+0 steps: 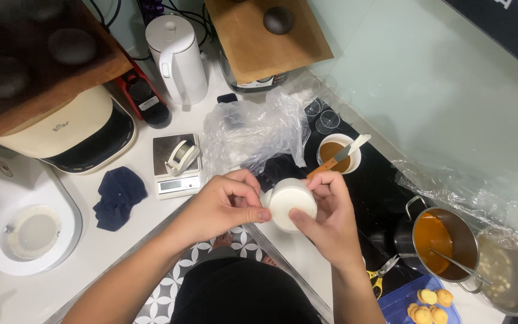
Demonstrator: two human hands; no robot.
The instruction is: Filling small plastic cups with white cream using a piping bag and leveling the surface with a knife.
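Observation:
Both my hands hold a small round white cup over the counter's corner. My left hand pinches its left rim with thumb and fingers. My right hand wraps the right side, thumb on the front of the lid. Whether the cup's top is a lid or its filling I cannot tell. Just behind it stands a white bowl of brown sauce with a spatula resting in it.
A crumpled clear plastic bag lies behind my hands, beside a kitchen scale carrying a tape dispenser. A steel pot of orange sauce, a pan, small pastries on a blue tray, scissors, kettle and dark cloth surround them.

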